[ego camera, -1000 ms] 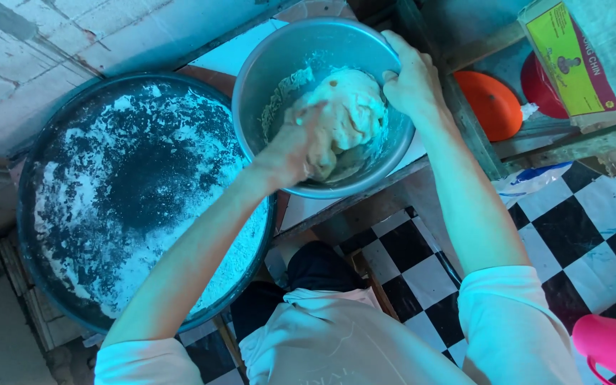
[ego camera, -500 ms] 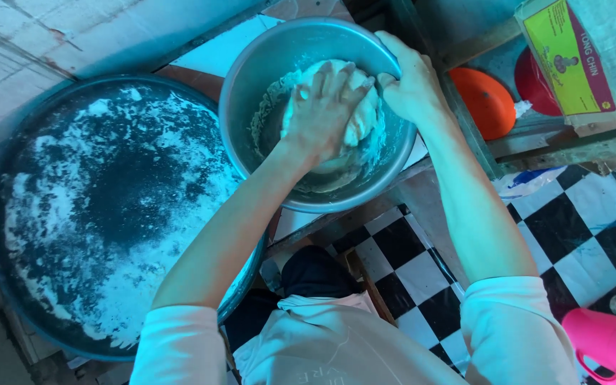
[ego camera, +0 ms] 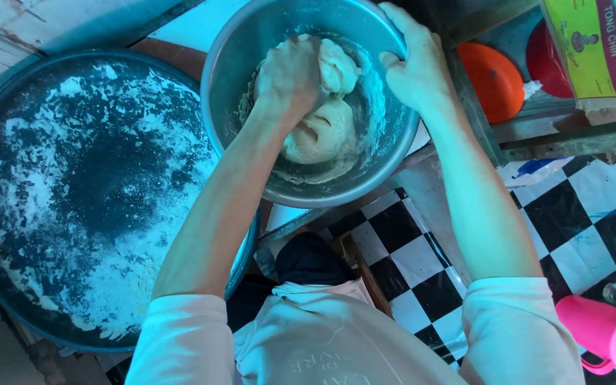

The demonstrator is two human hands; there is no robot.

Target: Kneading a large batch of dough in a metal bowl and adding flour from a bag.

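Dough (ego camera: 322, 132): in steel bowl (ego camera: 386, 153), on worktop | left hand (ego camera: 290, 75): fingers curled into dough, pressing | right hand (ego camera: 411, 68): fingers clamped over bowl rim | advice: I'd judge best to hold rim firm, fold and push (scrape the sticky wall) | unclear: left fingertips buried; bowl's far rim cut off; tray (ego camera: 58, 192) floured beside.

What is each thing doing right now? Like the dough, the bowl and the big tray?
Dough: soft lump, pressed by left hand.
Bowl: upright, rim gripped by right hand.
Tray: flat, dusted with flour.
Pink jug: lying on the floor.
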